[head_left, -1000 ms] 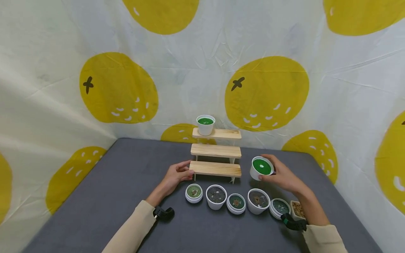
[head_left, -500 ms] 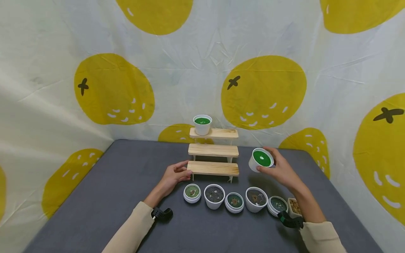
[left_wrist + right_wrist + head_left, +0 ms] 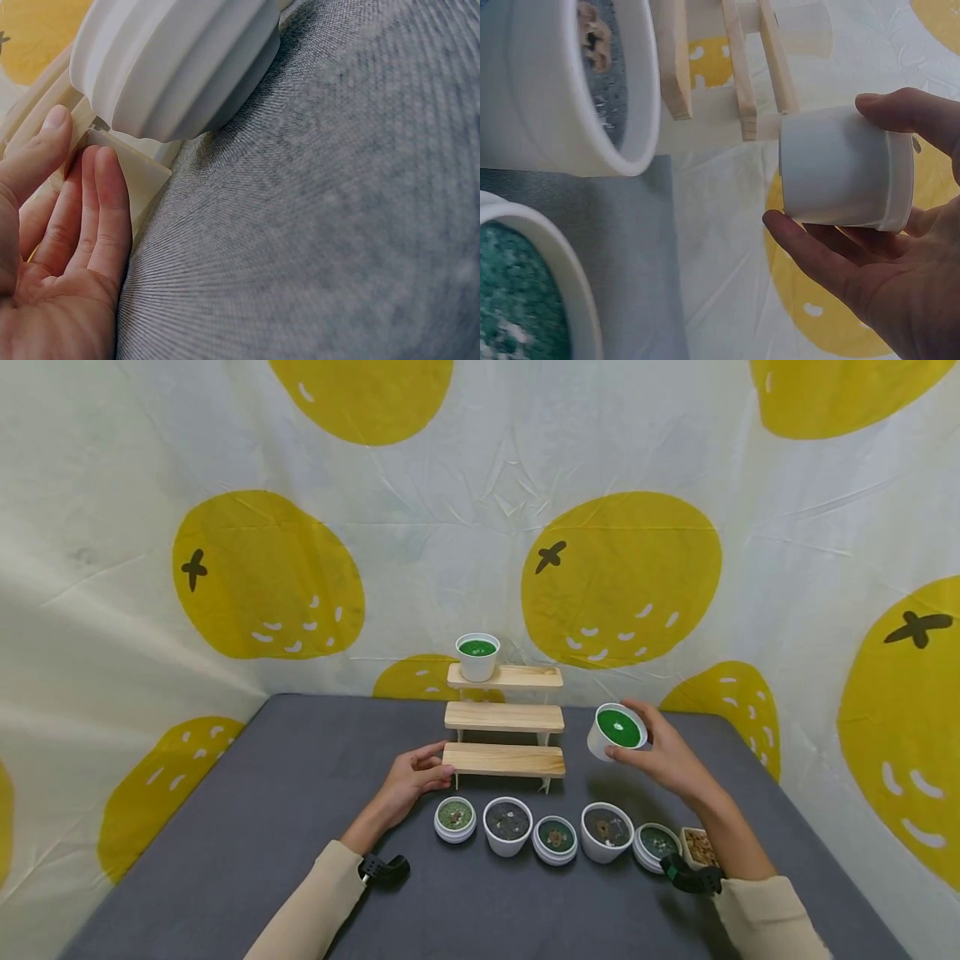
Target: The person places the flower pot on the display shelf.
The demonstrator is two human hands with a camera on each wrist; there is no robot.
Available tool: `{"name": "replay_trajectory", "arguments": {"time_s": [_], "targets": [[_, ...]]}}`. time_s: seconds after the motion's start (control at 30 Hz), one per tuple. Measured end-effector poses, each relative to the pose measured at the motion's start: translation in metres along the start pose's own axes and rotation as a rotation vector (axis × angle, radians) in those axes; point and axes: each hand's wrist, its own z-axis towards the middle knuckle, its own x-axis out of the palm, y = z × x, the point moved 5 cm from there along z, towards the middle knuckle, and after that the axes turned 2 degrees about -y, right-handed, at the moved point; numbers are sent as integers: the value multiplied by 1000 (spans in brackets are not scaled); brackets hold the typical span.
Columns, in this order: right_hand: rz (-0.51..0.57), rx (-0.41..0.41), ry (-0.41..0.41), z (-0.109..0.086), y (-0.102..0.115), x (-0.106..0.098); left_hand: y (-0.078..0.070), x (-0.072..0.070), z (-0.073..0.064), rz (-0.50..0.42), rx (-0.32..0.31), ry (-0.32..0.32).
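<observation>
My right hand (image 3: 667, 756) holds a white cup (image 3: 615, 732) with a glossy green fill, raised right of the three-tier wooden stand (image 3: 504, 717). In the right wrist view the thumb lies on one side of the cup (image 3: 844, 169) and the fingers on the other; its base faces the stand's planks. My left hand (image 3: 408, 785) grips the left end of the stand's lowest plank. Its thumb lies along the wood in the left wrist view, the fingers (image 3: 110, 180) at the pale leg. A second green-filled white cup (image 3: 477, 667) stands on the left of the top plank.
In front of the stand runs a row of white pots: a light green one (image 3: 454, 821), a dark grey one (image 3: 507, 827), a dark green one (image 3: 555, 841), a brown-grey one (image 3: 606, 832) and another dark green one (image 3: 655, 846). A small box of brown bits (image 3: 699, 847) sits beside my right wrist.
The right hand has lifted the green-filled cup higher, farther from the row of pots. My left hand has stayed at the stand's lowest plank. The head view has shifted slightly.
</observation>
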Motion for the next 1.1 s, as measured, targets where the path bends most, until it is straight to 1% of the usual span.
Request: {"name": "replay_trajectory", "arguments": {"time_s": [0.23, 0.63, 0.8, 0.97, 1.1], "targets": [[46, -12, 7, 6, 12, -5, 0, -1, 1, 2, 2, -16], [56, -24, 20, 20, 33, -5, -1, 0, -1, 12, -6, -18], [84, -22, 20, 31, 40, -5, -2, 1, 0, 16, -8, -6], [63, -20, 14, 45, 48, -5, -2, 3, 0, 25, -9, 1], [49, -12, 18, 58, 56, -2, -2, 2, -1, 13, -3, -6]]}}
